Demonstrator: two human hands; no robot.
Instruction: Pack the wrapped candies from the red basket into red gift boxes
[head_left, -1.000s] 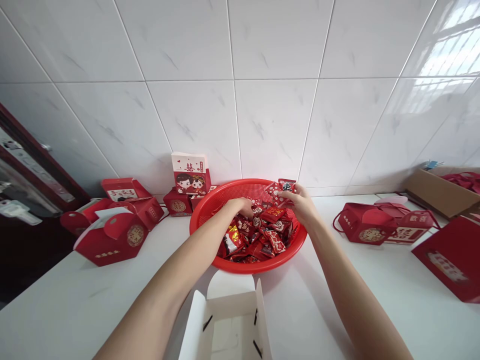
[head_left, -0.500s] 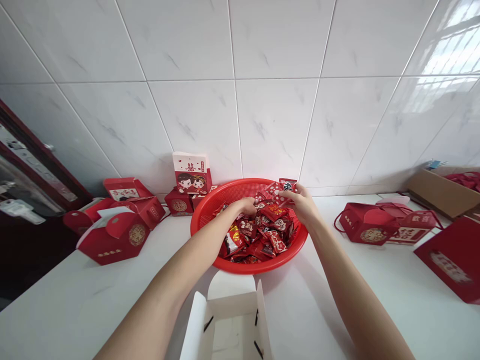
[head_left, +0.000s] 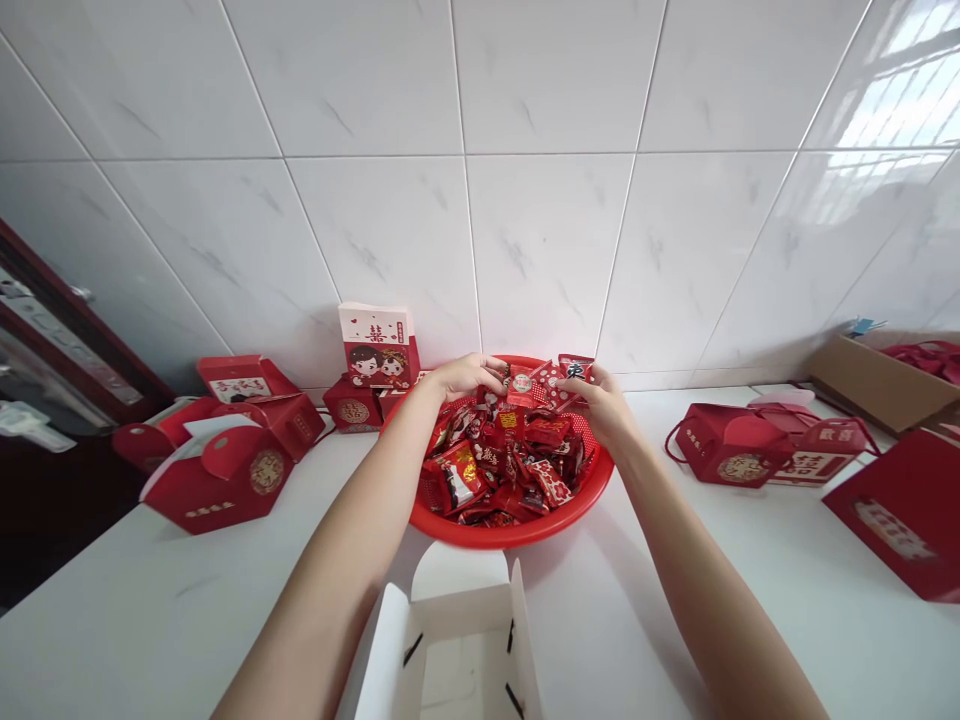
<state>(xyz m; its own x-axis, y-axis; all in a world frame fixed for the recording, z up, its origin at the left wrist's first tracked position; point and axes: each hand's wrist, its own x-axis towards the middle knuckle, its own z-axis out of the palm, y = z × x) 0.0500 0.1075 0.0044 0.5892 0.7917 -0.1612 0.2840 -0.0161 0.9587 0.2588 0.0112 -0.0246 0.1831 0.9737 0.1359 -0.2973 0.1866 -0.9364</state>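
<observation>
Left hand lifts a packet clear of the sweets

The left hand (head_left: 471,377), down among the wrapped sweets (head_left: 495,450) 0.5 s ago, is now above them, its fingers closed on a red packet (head_left: 523,386). The right hand (head_left: 606,405) still pinches dotted packets (head_left: 562,378) over the basket's far side. The red basket (head_left: 517,532) holds the sweets; the white box (head_left: 459,610) before it stands open. The cardboard box (head_left: 874,385) holds red material. The upright carton (head_left: 380,347) reads 囍 (above 2 cartoon figures); smaller print is unreadable.
</observation>
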